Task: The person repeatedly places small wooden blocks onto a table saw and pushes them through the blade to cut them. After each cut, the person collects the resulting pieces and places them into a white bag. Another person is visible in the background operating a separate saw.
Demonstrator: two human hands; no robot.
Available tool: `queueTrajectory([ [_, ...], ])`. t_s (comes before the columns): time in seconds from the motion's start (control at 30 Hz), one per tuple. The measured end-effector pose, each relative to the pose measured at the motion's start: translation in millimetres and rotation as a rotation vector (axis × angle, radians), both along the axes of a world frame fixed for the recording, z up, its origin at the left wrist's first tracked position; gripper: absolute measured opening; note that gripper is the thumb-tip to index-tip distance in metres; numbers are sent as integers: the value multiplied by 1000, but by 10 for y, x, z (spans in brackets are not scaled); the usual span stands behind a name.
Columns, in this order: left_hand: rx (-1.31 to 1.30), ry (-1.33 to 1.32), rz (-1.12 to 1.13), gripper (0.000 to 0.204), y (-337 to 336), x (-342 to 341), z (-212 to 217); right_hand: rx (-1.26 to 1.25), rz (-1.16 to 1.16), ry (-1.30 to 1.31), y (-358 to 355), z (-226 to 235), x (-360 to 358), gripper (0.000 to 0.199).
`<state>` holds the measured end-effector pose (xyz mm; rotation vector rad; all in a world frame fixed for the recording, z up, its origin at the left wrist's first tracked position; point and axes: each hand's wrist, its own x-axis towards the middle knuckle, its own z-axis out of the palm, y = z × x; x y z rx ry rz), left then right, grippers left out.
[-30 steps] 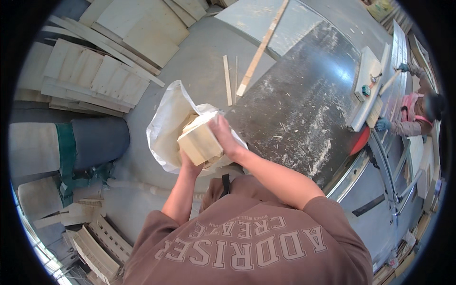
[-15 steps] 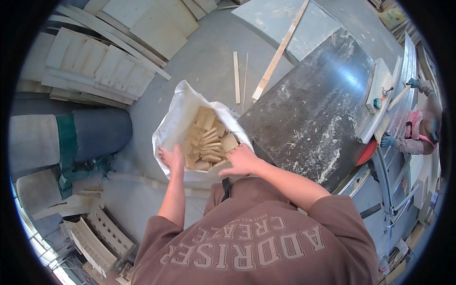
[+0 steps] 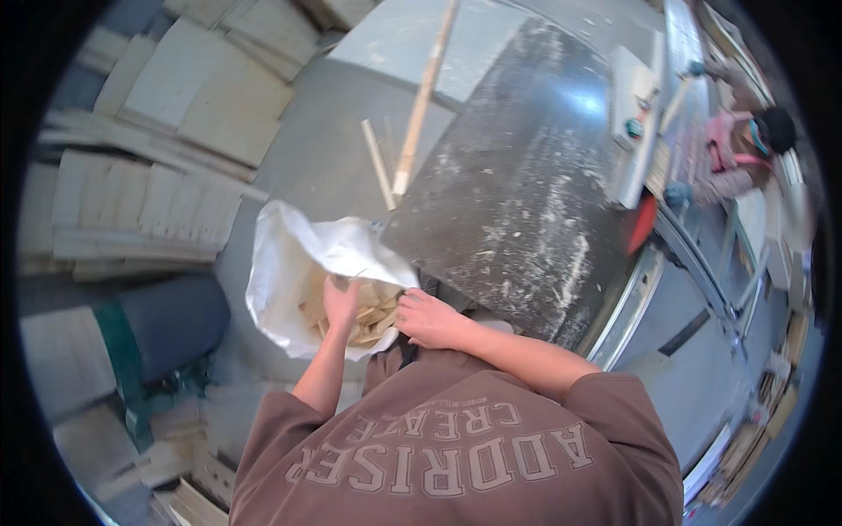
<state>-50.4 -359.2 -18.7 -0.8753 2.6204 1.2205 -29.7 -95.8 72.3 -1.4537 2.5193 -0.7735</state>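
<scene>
A white woven sack stands in front of me with its mouth wide. Small flat wood offcuts lie heaped inside it. My left hand is inside the sack's mouth, over the offcuts; its fingers are blurred and partly hidden, so whether it grips a piece is unclear. At the sack's right rim, my right hand is closed on the edge of the white fabric.
A dark, dust-strewn board lies right of the sack, a long wooden strip beyond it. Stacked plywood panels and a dark padded roll are left. A co-worker handles material at far right.
My left hand has left the sack's left rim and reached in over the offcuts. My right hand has closed on the right rim. The view has turned, shifting the surroundings.
</scene>
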Motion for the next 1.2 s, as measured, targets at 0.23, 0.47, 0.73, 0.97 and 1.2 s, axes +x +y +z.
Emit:
queueTrajectory([
  [0.23,-547,393,-216,42,960,-148,373,-170,-643,-126,895,318,214,29],
  [0.47,81,352,-782,24,2216,-330,506,-247,-1192,-108,1647,-42,978,32],
  [0.73,264,258,-1093,22,3245,307,620,-264,-1328,-145,1726,-272,1467,29],
  [0.97,183,238,-1216,25,3228,451,571,-290,-1391,-132,1760,-391,1557,24],
  [1.2,193,181,-1204,28,3209,454,574,-306,-1375,-151,1739,-386,1515,25],
])
